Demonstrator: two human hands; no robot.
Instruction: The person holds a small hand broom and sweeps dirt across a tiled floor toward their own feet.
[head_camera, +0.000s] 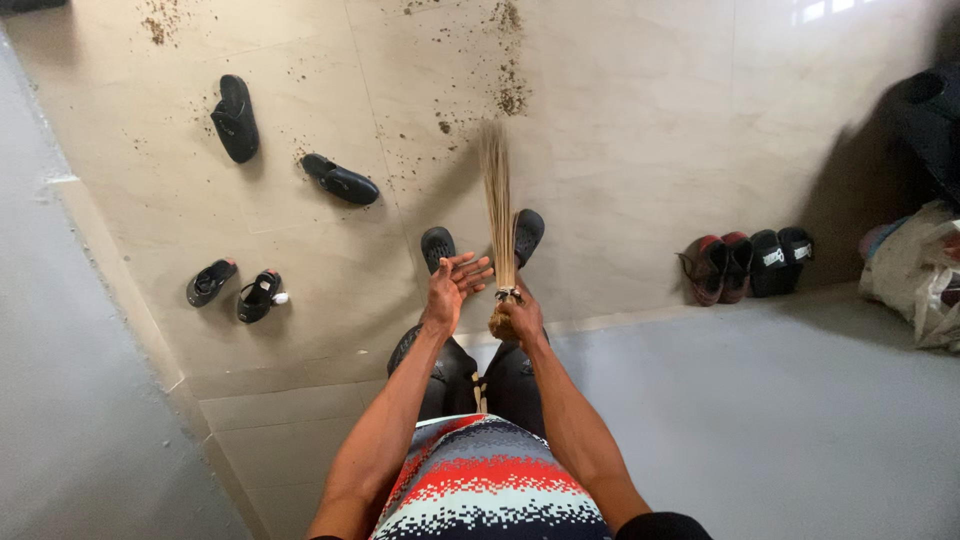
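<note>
Right hand (522, 318) around broom (497, 205) base, left hand (452, 285) beside.

Scattered black shoes (236, 118) — dirt (511, 95) — red sneakers (716, 268).

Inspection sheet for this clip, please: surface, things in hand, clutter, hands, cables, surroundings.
Surface: beige tiled floor, strewn with brown dirt.
Things in hand: a straw broom, bristles pointing away over the floor.
Clutter: two black shoes lying apart, a small pair of sandals, red shoes beside black slides.
Hands: right hand grips the broom's bound end; left hand open, fingers spread beside the bristles.
Cables: nothing seen.
Surroundings: grey wall, a bag at the right edge.
</note>
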